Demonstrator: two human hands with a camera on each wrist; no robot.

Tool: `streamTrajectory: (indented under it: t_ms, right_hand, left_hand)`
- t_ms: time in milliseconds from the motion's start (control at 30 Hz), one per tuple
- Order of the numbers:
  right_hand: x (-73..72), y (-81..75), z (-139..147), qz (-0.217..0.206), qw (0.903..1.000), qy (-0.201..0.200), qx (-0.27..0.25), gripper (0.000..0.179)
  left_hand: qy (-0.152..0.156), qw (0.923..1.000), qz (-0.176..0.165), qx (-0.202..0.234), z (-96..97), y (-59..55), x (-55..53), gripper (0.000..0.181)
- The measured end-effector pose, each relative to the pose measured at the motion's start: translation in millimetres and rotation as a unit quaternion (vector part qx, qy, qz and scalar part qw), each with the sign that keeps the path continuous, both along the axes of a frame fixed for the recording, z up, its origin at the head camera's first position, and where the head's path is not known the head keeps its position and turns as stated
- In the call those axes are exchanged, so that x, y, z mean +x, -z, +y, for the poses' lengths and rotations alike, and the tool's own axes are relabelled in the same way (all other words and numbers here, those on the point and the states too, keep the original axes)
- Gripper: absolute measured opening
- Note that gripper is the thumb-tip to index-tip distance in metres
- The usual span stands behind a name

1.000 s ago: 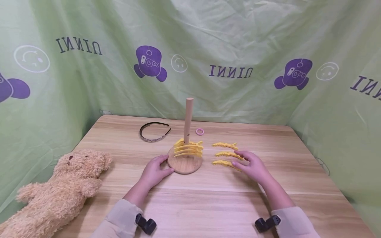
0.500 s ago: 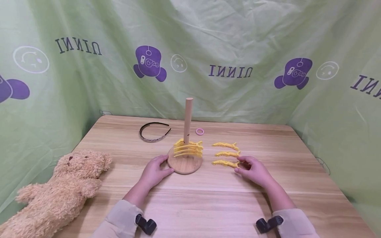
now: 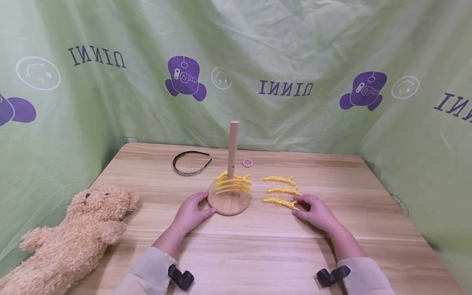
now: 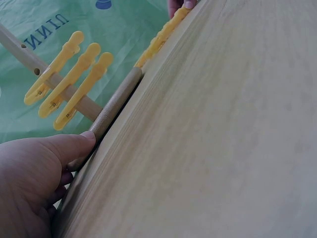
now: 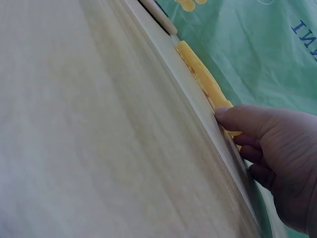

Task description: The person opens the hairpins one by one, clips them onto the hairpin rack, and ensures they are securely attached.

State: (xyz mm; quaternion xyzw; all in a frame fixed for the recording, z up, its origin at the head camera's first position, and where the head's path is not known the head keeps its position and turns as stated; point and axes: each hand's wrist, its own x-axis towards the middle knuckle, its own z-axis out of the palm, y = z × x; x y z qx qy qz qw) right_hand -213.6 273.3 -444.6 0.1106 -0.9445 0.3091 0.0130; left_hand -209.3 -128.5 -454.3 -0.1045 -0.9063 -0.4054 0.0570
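Yellow hair clip point(image 3: 278, 202), the nearest of three, lies on the desk point(image 3: 239, 260), tail in the right hand's point(image 3: 316, 211) nearly closed grip; left hand point(image 3: 191, 212) holds the wooden stand point(image 3: 230, 205). Pinching loosely could drop the clip.

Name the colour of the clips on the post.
The clips are yellow, clearest in the left wrist view.

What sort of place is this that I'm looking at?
Probably a small indoor recording booth set up for tabletop work, though the pictures don't settle it. A printed green curtain encloses the back and both sides of a wood-grain table, and black wrist cameras are in view.
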Motion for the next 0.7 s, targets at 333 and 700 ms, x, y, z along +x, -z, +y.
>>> streamTrajectory:
  t_ms: [333,700]
  right_hand:
    - [-0.5,0.4,3.0,0.006,0.9999,0.005,-0.009,0.042]
    - [3.0,-14.4,-0.1,-0.008,0.9995,0.017,-0.026,0.044]
  left_hand:
    - [-0.003,0.9994,-0.035,-0.007,-0.9,0.9,-3.8,0.062]
    - [-0.003,0.9994,-0.033,-0.007,-0.6,0.9,-4.8,0.063]
